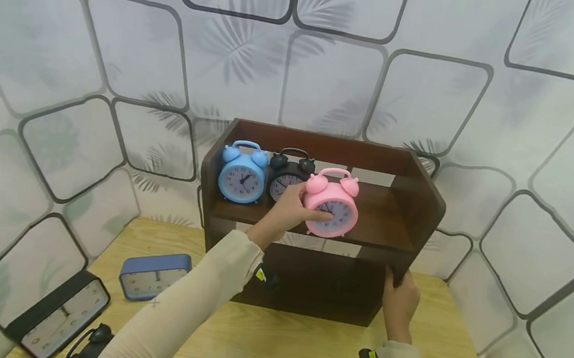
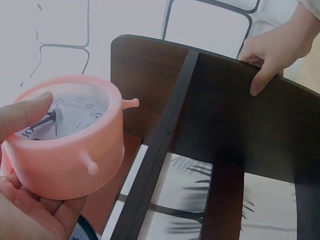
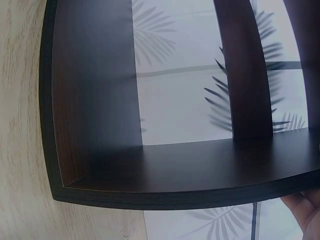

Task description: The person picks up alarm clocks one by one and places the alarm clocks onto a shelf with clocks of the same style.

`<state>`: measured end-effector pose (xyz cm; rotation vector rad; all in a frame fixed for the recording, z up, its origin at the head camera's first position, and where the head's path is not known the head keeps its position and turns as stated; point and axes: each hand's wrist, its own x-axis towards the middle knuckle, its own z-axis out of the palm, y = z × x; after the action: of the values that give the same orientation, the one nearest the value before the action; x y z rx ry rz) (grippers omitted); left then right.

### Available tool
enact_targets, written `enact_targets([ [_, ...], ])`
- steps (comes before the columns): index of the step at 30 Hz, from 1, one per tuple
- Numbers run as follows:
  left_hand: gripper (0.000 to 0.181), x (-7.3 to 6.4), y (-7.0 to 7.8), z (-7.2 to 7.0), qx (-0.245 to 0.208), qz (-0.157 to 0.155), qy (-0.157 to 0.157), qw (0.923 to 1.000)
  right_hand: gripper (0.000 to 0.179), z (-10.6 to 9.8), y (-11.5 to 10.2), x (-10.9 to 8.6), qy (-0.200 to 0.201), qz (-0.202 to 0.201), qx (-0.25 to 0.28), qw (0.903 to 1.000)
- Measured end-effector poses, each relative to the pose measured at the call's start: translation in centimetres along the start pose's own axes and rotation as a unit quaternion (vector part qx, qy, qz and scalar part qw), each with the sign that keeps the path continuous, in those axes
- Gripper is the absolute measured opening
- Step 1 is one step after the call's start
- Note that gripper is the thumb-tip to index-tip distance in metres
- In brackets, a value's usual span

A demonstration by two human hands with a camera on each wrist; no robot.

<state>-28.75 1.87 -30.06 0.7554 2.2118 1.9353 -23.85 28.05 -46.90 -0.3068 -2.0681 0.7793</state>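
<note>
- Pink alarm clock [image 1: 332, 221] is at the upper shelf's [image 1: 382, 218] front, just right of the black clock [image 1: 287, 173]; contact with the board unclear
- Left grip [image 1: 289, 204] pinches it, thumb across its front; right grip [image 1: 403, 299] clasps the side panel [image 1: 422, 211]
- Shelving it seems the step in hand; next likely calls for seating its feet, then release

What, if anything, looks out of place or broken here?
Nothing looks visibly broken or spilled. One slight untidiness: on the table, the blue rectangular clock and the black rectangular clock sit at different angles, not lined up. The pink alarm clock is simply in the left hand.
</note>
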Motion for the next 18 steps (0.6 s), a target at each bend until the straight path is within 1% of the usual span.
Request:
enact_targets([
  [11,0.052,2.2,-0.1,2.5,0.008,0.000,-0.018,0.9998,0.023,0.0,0.0,-0.1,0.003,-0.005,0.000,1.0000],
  [18,0.050,3.2,-0.5,4.0,0.007,0.017,-0.027,0.9995,0.025,-0.1,-0.1,0.0,0.005,-0.001,0.001,1.0000],
])
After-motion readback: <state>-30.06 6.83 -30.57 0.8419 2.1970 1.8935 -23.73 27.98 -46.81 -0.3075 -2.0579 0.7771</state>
